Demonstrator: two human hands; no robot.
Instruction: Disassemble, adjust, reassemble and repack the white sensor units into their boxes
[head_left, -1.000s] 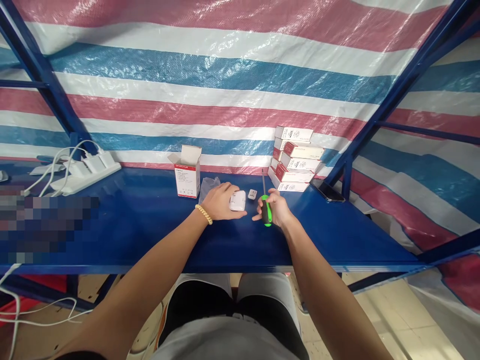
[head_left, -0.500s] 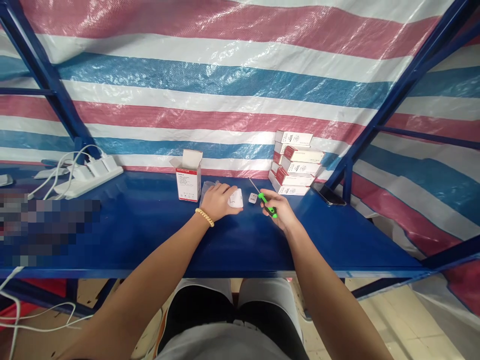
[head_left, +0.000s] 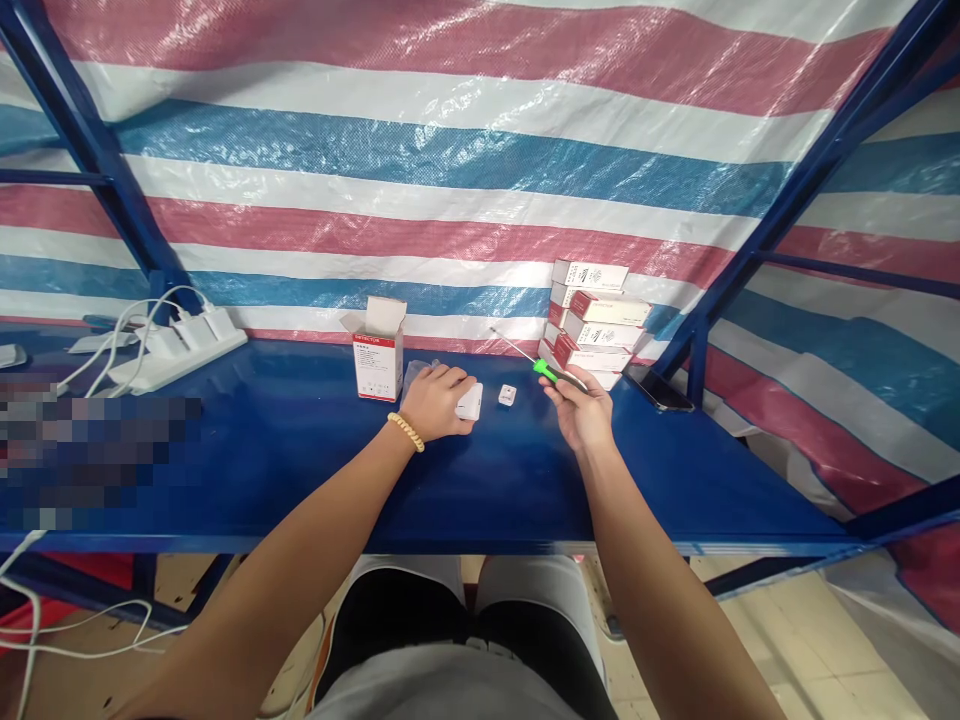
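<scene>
My left hand (head_left: 436,402) is closed over a white plastic device (head_left: 469,402) on the blue table; only its right part shows past my fingers. Crumpled clear plastic (head_left: 414,372) lies just behind that hand. My right hand (head_left: 583,408) grips a screwdriver (head_left: 550,373) with a green and black handle, its thin metal shaft pointing up and to the left, away from the device. Between my hands a small white square piece (head_left: 507,395) rests on the table, touched by neither.
An opened detector box (head_left: 378,368) stands behind my left hand. Several red and white boxes (head_left: 604,335) are stacked at the back right, beside a dark phone (head_left: 658,388). A white power strip (head_left: 184,352) with plugs and cables lies on the left of the table (head_left: 300,480).
My right hand has moved right, and the screwdriver now lies flatter in it, its handle farther from the small square piece. My left hand has shifted slightly left with the white device.
</scene>
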